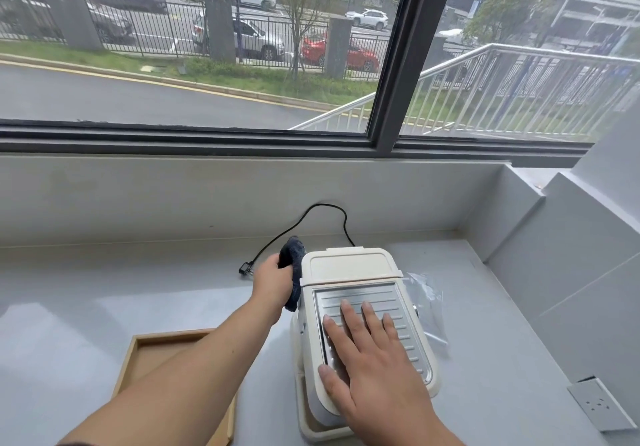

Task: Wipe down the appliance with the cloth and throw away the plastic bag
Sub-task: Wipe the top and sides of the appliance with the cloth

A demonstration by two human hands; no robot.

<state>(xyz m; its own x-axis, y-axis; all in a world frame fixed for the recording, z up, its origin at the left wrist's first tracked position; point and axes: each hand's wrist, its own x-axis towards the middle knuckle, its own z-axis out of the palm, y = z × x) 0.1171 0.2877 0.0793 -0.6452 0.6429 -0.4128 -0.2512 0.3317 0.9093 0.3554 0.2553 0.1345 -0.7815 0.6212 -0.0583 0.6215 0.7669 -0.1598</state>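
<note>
A cream appliance (349, 265) with a ribbed metal top plate stands on the grey counter (104, 293). My right hand (370, 359) lies flat on that plate, fingers spread, holding nothing. My left hand (272, 281) grips a dark blue cloth (293, 272) and presses it against the appliance's left side near the back. A clear plastic bag (424, 301) lies crumpled on the counter, right beside the appliance on its right.
A black power cord (311, 215) loops from the appliance's back to a plug (245, 268) lying on the counter at left. A wooden tray (138, 359) sits at front left under my forearm. A wall socket (597, 404) is at right. Window and ledge behind.
</note>
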